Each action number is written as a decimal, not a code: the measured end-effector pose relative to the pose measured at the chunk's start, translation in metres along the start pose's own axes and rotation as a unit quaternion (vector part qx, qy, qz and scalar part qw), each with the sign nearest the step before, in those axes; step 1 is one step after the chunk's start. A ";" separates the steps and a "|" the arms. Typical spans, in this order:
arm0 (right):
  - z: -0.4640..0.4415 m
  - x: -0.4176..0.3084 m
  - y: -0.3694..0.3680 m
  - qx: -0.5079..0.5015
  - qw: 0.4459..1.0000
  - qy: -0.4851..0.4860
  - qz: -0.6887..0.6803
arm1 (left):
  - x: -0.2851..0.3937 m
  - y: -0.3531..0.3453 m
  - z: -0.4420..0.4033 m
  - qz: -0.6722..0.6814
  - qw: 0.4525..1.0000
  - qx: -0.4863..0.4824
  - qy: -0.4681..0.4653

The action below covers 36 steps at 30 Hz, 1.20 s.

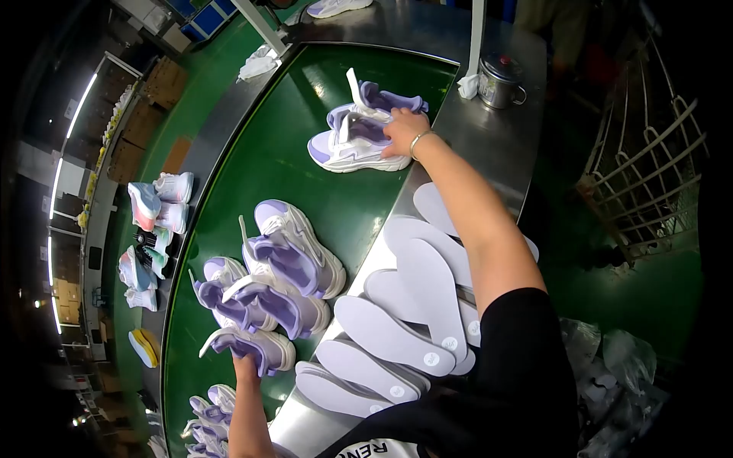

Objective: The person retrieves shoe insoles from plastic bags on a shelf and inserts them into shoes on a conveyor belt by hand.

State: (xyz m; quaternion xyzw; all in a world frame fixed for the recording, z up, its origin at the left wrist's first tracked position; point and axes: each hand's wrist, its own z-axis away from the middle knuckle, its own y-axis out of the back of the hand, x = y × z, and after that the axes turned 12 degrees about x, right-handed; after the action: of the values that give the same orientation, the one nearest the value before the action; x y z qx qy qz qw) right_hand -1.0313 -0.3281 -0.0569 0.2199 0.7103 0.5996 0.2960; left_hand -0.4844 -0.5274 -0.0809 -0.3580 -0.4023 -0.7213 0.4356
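Observation:
At the top of the green belt, my right hand [407, 131] has its fingers closed on the heel of a white-and-lilac sneaker [355, 149]. A second lilac sneaker [389, 99] stands right behind that one. Lower left, my left hand [246, 368] grips the collar of another lilac sneaker [267, 349], its fingers partly hidden by the shoe. Just beyond it, several matching sneakers [294, 248] sit close together with their tongues pulled up. Pale grey-lilac insoles [393, 332] lie in overlapping piles on the metal ledge between my arms.
More lilac sneakers [210, 420] stand at the bottom of the belt [359, 221]. Beyond its far edge are pastel shoes [145, 202] and a yellow-edged item [143, 347]. A lidded metal mug [500, 80] stands on the steel top, with a wire rack [649, 168] to the right.

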 end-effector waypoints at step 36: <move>0.309 -0.127 0.040 0.020 0.971 -0.236 0.003 | 0.045 -0.189 0.127 -0.383 0.841 -0.107 -0.368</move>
State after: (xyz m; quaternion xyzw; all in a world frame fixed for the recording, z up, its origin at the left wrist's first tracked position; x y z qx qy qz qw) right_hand -0.7291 -0.1824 -0.0302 0.3632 0.6317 0.5168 0.4494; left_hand -0.6535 -0.3735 -0.0393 -0.4586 -0.5586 -0.6844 -0.0964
